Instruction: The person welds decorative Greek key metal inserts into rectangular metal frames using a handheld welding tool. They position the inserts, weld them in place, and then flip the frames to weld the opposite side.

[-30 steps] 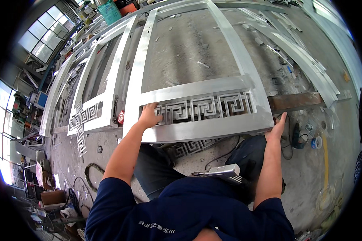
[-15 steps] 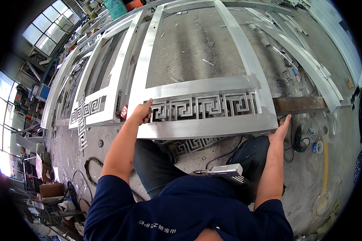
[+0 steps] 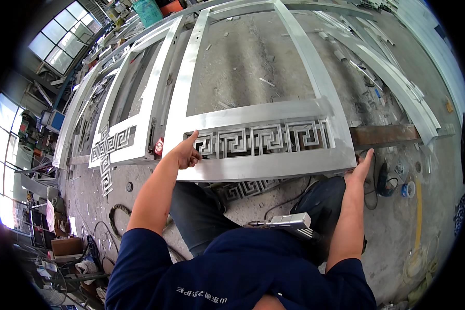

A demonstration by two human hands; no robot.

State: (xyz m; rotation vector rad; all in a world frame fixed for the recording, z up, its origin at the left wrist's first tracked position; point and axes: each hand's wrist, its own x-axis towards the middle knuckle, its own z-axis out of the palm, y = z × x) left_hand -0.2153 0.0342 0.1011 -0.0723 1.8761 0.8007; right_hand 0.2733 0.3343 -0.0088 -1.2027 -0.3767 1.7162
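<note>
A large silvery metal door frame (image 3: 263, 166) lies in front of me, its near bar above my knees. Inside its near panel runs a fretwork strip (image 3: 234, 142) of square spiral patterns. My left hand (image 3: 185, 153) is over the frame's near left corner, beside the strip's left end. Its thumb stretches upward and its fingers are loosely curled, with nothing seen in them. At the near right corner my right hand (image 3: 357, 169) has its fingers bent against the frame's edge, partly hidden, with the thumb raised.
A cordless tool (image 3: 284, 222) lies across my lap. Another fretwork strip (image 3: 253, 188) is below the frame. Left stands a second frame (image 3: 124, 135) with crossed fretwork pieces (image 3: 106, 155). A rusty beam (image 3: 387, 135), a drill (image 3: 384, 181) and a tape roll (image 3: 408, 189) are right.
My left hand has loosened from the fretwork opening and shifted slightly right, its fingers now over the near bar. My right hand stays at the corner, almost unmoved.
</note>
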